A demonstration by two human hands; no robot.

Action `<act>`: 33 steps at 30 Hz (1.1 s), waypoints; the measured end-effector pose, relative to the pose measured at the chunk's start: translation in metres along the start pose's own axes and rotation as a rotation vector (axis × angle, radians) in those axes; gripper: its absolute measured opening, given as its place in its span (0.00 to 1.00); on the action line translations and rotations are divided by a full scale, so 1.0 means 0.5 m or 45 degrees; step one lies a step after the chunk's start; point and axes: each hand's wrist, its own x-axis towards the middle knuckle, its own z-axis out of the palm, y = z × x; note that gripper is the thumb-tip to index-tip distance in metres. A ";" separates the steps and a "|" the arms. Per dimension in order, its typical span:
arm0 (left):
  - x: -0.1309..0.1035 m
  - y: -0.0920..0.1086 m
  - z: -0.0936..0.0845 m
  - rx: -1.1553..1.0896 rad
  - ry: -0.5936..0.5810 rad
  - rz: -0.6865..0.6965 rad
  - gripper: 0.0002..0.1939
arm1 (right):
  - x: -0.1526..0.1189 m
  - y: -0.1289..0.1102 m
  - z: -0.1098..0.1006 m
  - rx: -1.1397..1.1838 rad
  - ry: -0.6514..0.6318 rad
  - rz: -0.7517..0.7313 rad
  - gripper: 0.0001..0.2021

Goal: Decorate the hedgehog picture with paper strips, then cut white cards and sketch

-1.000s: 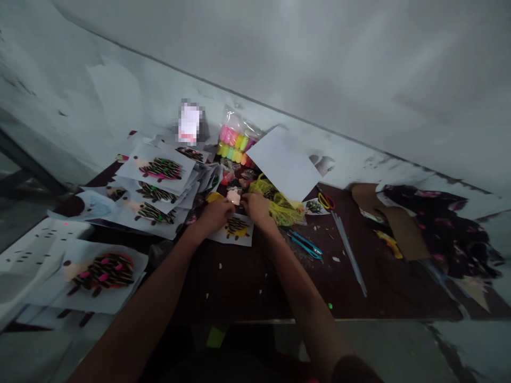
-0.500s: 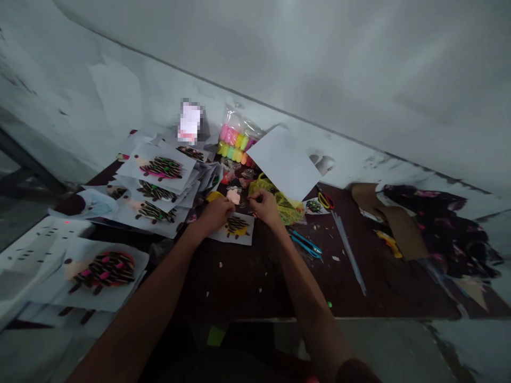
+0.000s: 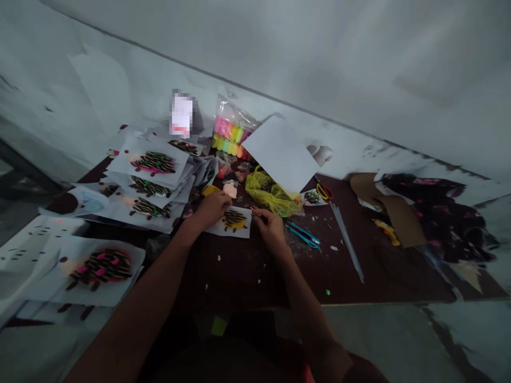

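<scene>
A white sheet with a hedgehog picture [image 3: 235,219] lies before me, its yellow body covered in dark striped spines. My left hand [image 3: 215,206] rests over the sheet's upper left part, fingers curled together; what they hold, if anything, is hidden. At the sheet's right edge my right hand [image 3: 268,224] is closed in a pinch, with a tiny reddish bit at the fingertips, too small to name. Just beyond the left fingers is a lump of pale pink clay [image 3: 230,190]. A yellow plastic bag [image 3: 271,194] with dark bits inside lies beyond the right hand.
Stacked hedgehog sheets [image 3: 154,162] fill the left side, and another sheet [image 3: 98,268] lies nearer. A bag of coloured clay [image 3: 231,135] leans at the wall beside blank paper [image 3: 281,151]. Right are a blue cutter [image 3: 303,234], scissors [image 3: 324,191], clear sticks [image 3: 347,242] and a yellow tool [image 3: 386,232].
My right hand has come down from beside the pink clay to the sheet's right edge. The left hand stays at the sheet's upper left. The whole view has shifted slightly.
</scene>
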 end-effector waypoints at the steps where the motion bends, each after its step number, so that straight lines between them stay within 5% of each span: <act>1: 0.000 0.000 0.000 0.000 -0.001 0.003 0.13 | -0.005 -0.001 0.003 -0.005 0.005 -0.021 0.09; 33: 0.000 0.001 -0.004 0.013 -0.012 -0.004 0.14 | -0.011 0.010 0.032 -0.280 -0.037 -0.178 0.09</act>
